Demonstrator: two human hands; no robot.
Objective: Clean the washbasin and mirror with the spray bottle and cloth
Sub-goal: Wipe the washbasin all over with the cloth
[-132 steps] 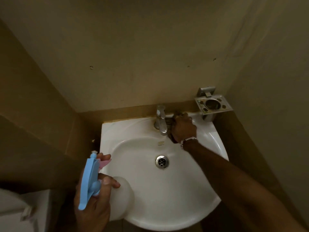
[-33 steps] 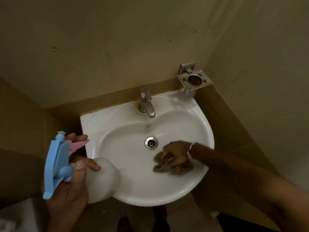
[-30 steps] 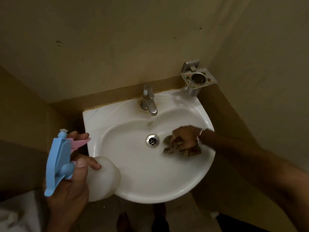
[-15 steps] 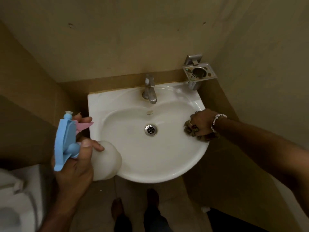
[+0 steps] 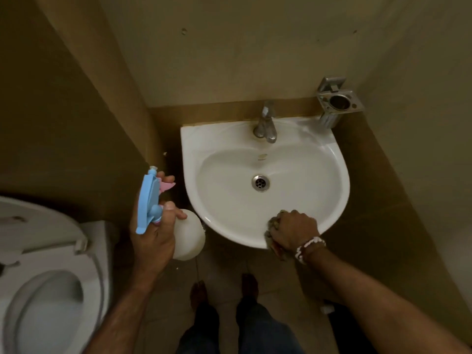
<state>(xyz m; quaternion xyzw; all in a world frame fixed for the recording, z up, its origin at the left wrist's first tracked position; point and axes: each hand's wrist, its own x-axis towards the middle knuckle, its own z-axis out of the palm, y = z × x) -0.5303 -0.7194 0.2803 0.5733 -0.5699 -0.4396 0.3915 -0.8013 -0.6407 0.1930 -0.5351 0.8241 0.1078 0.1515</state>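
Right hand (image 5: 293,232) fingers closed on cloth (image 5: 273,227), pressed to washbasin (image 5: 329,175) front rim. Left hand (image 5: 153,236) fingers grip spray bottle (image 5: 187,236), held left of the basin.

Dim, yellowish bathroom light

The washbasin (image 5: 329,180) showed soft glare at its rim; corners fell dark, the toilet (image 5: 43,282) blurred, and walls bowed outward.
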